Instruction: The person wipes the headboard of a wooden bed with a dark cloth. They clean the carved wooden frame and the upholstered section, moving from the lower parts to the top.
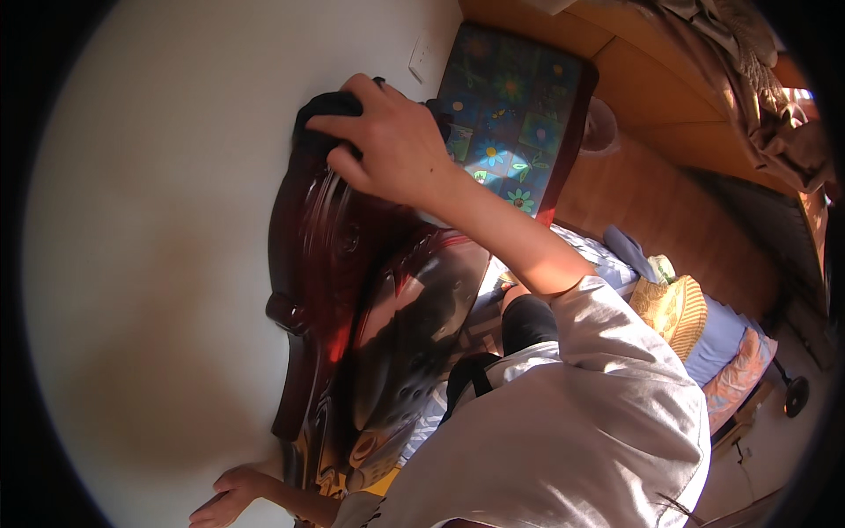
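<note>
My right hand (386, 142) is on a bunched black cloth (327, 109), its fingers curled over it at the upper end of a glossy dark-red carved wooden headboard (317, 244). Part of the cloth is hidden under the hand. A padded, buttoned panel (422, 317) with a shiny surface is set in the headboard. At the bottom left, my left hand (228, 498) is held near the wall with nothing seen in it; its fingers are partly cut off by the picture's edge.
A pale wall (152, 264) runs along the headboard, with a socket (420, 58) in it. Beyond stands a small table with a flower-patterned top (508, 125). Bedding, a yellow pillow (670, 313) and a blue one (716, 343) lie at the right. Brown curtains (785, 145) hang at the upper right.
</note>
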Available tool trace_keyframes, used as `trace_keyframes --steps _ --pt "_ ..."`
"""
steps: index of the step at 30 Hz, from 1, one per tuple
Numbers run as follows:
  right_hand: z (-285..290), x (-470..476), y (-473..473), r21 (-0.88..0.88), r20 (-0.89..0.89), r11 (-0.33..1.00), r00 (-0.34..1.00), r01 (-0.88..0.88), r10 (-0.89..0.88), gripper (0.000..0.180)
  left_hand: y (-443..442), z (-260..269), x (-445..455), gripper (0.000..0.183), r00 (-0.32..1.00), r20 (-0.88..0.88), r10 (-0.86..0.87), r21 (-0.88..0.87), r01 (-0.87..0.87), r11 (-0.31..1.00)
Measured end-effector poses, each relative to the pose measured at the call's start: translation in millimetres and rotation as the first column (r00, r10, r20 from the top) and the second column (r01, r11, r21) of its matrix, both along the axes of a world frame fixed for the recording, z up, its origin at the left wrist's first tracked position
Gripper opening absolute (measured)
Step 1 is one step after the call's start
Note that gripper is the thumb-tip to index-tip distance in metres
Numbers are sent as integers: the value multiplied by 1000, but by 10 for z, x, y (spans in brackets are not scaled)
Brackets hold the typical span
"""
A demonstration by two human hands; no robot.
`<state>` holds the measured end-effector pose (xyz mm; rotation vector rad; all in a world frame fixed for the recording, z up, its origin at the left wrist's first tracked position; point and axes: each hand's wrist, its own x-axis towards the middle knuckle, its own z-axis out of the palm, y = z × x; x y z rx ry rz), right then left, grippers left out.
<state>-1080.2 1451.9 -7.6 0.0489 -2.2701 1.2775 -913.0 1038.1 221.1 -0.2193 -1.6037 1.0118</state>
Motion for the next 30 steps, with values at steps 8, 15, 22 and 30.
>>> trace_keyframes --steps 8,15,22,30 --pt "-1649 -671 338 -535 395 825 917 181 55 33 -344 -2 79 61 995 87 -55 143 42 989" --pt "-964 -84 -261 -524 210 769 931 366 -299 45 -413 -205 318 61 990 142 -7 158 -15 987" --pt "-1180 26 -739 -444 197 801 916 401 -349 61 -351 -380 313 60 981 192 -6 158 -25 987" --pt "-2699 -68 -550 -427 561 720 785 547 -264 42 -303 -427 244 60 980 199 -13 150 -17 989"
